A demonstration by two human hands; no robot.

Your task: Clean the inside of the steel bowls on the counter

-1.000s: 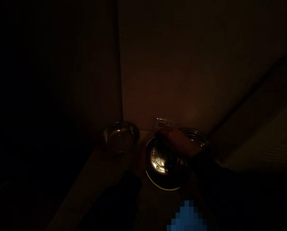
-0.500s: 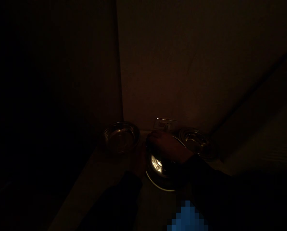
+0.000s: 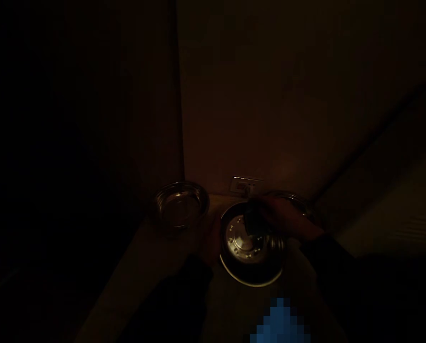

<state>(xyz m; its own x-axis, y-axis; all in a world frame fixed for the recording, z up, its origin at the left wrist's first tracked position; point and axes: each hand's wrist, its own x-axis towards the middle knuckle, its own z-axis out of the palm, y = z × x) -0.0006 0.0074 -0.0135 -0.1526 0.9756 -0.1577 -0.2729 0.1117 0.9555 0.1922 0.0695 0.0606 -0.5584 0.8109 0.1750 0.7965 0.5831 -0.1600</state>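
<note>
The scene is very dark. A round steel bowl [image 3: 250, 276] sits in front of me on a counter. My left hand [image 3: 210, 238] rests against the bowl's left rim and steadies it; its fingers are hard to make out. My right hand [image 3: 282, 216] reaches over the bowl's far right side, closed on a dark object [image 3: 254, 220] that it presses inside the bowl. I cannot name that object.
A second steel bowl [image 3: 179, 206] stands at the back left, and a third bowl [image 3: 298, 200] is partly hidden behind my right hand. A wall socket plate [image 3: 246, 185] sits low on the wall behind. The counter [image 3: 137, 267] meets a wall corner.
My right hand has shifted from the bowl's left-centre to its right side, uncovering more of the bowl's shiny bottom. The left hand has stayed at the rim.
</note>
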